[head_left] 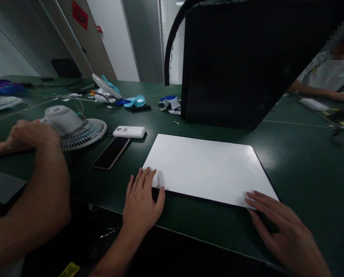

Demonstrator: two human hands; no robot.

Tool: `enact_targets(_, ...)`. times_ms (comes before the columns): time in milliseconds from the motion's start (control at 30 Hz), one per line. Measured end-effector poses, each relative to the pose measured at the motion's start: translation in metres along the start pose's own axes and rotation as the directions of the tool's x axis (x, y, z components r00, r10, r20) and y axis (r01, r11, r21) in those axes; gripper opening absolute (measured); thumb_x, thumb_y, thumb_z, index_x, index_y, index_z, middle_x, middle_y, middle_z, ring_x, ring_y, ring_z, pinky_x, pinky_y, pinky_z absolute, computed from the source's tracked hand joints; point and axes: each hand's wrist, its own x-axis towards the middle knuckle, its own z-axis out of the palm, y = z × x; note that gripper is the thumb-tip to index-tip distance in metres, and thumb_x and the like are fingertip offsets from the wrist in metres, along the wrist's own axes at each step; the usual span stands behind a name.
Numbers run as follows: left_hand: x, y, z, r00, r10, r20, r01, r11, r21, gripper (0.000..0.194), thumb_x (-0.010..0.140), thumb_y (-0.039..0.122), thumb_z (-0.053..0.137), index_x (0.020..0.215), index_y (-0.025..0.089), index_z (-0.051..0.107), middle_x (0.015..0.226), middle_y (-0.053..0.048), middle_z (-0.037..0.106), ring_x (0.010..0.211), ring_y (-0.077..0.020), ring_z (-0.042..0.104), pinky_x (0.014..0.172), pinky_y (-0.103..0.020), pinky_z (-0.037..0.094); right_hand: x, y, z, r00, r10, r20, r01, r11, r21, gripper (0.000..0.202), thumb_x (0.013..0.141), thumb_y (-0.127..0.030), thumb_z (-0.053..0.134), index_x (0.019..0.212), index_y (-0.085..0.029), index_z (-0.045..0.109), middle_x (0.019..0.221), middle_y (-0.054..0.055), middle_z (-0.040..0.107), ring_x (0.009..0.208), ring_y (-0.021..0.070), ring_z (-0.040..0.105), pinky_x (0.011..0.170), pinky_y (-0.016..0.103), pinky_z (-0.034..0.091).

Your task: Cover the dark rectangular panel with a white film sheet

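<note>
The green table (pixel 304 161) carries everything; a tall black box (pixel 235 65) stands on it just behind the white board (pixel 209 169), which lies flat near the table's front edge, likely squared up so both hands can steady it. Left of the white board sit a fan housing (pixel 74 127), under a co-worker's hand (pixel 30 134), then a dark phone (pixel 111 152) and a white power bank (pixel 129 132). The left hand (pixel 141 202) rests spread on the board's near left corner, fingertips on its surface; the right hand (pixel 278 227) lies spread at the near right corner. Neither pinches anything
</note>
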Motion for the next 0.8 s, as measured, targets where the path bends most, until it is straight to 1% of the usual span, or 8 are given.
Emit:
enact_targets(133, -0.001, 0.0, 0.0, 1.0, 0.006, -0.013, -0.007, 1.0, -0.01, 0.049, 0.103, 0.036, 0.054, 0.148, 0.016, 0.057, 0.157, -0.018, 0.06, 0.155, -0.0384, 0.047, 0.128, -0.066, 0.035, -0.001, -0.001, 0.0, 1.0, 0.027, -0.014, -0.027, 0.999, -0.017, 0.035, 0.11, -0.042, 0.053, 0.141, -0.03, 0.062, 0.148, 0.0, 0.063, 0.134, 0.0224, 0.06, 0.11, 0.048, 0.051)
enact_targets(200, -0.002, 0.001, 0.0, 0.999, -0.004, -0.034, 0.004, 1.0, -0.008, 0.052, 0.102, 0.036, 0.055, 0.149, 0.016, 0.056, 0.158, -0.019, 0.058, 0.155, -0.0402, 0.046, 0.128, -0.066, 0.035, -0.002, -0.003, -0.002, 0.988, 0.129, -0.079, -0.135, 0.988, -0.072, 0.036, 0.109, -0.044, 0.052, 0.138, -0.027, 0.064, 0.145, 0.004, 0.065, 0.131, 0.0286, 0.063, 0.109, 0.054, 0.052)
enact_targets(267, -0.002, 0.002, 0.0, 0.997, -0.037, -0.061, 0.038, 0.999, 0.009, 0.056, 0.101, 0.038, 0.056, 0.152, 0.014, 0.054, 0.162, -0.022, 0.053, 0.156, -0.0445, 0.044, 0.128, -0.068, 0.035, -0.005, -0.006, -0.005, 0.936, 0.299, -0.185, -0.326, 0.935, -0.138, 0.042, 0.108, -0.047, 0.049, 0.137, -0.022, 0.067, 0.141, 0.012, 0.067, 0.129, 0.0357, 0.064, 0.109, 0.061, 0.052)
enact_targets(333, -0.003, 0.003, 0.0, 0.995, -0.071, -0.071, 0.073, 0.997, 0.026, 0.061, 0.101, 0.038, 0.056, 0.155, 0.011, 0.05, 0.164, -0.025, 0.048, 0.154, -0.0489, 0.043, 0.126, -0.071, 0.035, -0.009, -0.01, -0.008, 0.853, 0.464, -0.24, -0.508, 0.843, -0.176, 0.057, 0.107, -0.054, 0.046, 0.141, -0.012, 0.065, 0.141, 0.021, 0.065, 0.131, 0.0446, 0.061, 0.112, 0.068, 0.05)
enact_targets(433, -0.004, 0.005, 0.0, 0.994, -0.093, -0.06, 0.094, 0.995, 0.015, 0.065, 0.101, 0.039, 0.055, 0.158, 0.009, 0.045, 0.164, -0.027, 0.048, 0.152, -0.0495, 0.046, 0.125, -0.072, 0.035, -0.019, -0.016, -0.005, 0.774, 0.61, -0.169, -0.633, 0.753, -0.183, 0.086, 0.104, -0.067, 0.043, 0.15, 0.005, 0.053, 0.138, 0.036, 0.06, 0.131, 0.0551, 0.058, 0.108, 0.076, 0.05)
enact_targets(600, -0.003, 0.001, -0.003, 0.994, -0.092, -0.051, 0.086, 0.991, -0.103, 0.062, 0.1, 0.04, 0.057, 0.155, 0.012, 0.049, 0.159, -0.024, 0.052, 0.149, -0.0441, 0.05, 0.123, -0.065, 0.041, -0.027, -0.015, 0.013, 0.752, 0.648, -0.122, -0.658, 0.749, -0.077, 0.095, 0.101, -0.071, 0.051, 0.153, 0.008, 0.047, 0.14, 0.04, 0.058, 0.129, 0.0543, 0.06, 0.109, 0.076, 0.05)
enact_targets(700, -0.001, -0.004, -0.005, 0.993, -0.095, -0.076, 0.079, 0.978, -0.194, 0.056, 0.098, 0.038, 0.057, 0.15, 0.015, 0.054, 0.153, -0.021, 0.058, 0.143, -0.0401, 0.056, 0.12, -0.062, 0.046, -0.028, 0.001, 0.019, 0.678, 0.723, -0.131, -0.721, 0.689, 0.069, 0.092, 0.094, -0.077, 0.062, 0.142, 0.002, 0.063, 0.132, 0.035, 0.065, 0.122, 0.0546, 0.064, 0.104, 0.08, 0.051)
enact_targets(800, 0.001, -0.008, -0.007, 0.989, -0.097, -0.108, 0.065, 0.961, -0.27, 0.055, 0.096, 0.035, 0.058, 0.147, 0.015, 0.055, 0.144, -0.019, 0.064, 0.138, -0.0377, 0.059, 0.118, -0.06, 0.048, -0.031, 0.02, 0.016, 0.629, 0.766, -0.134, -0.704, 0.634, 0.32, 0.079, 0.097, -0.07, 0.065, 0.142, -0.006, 0.064, 0.131, 0.027, 0.069, 0.116, 0.0451, 0.071, 0.1, 0.066, 0.062)
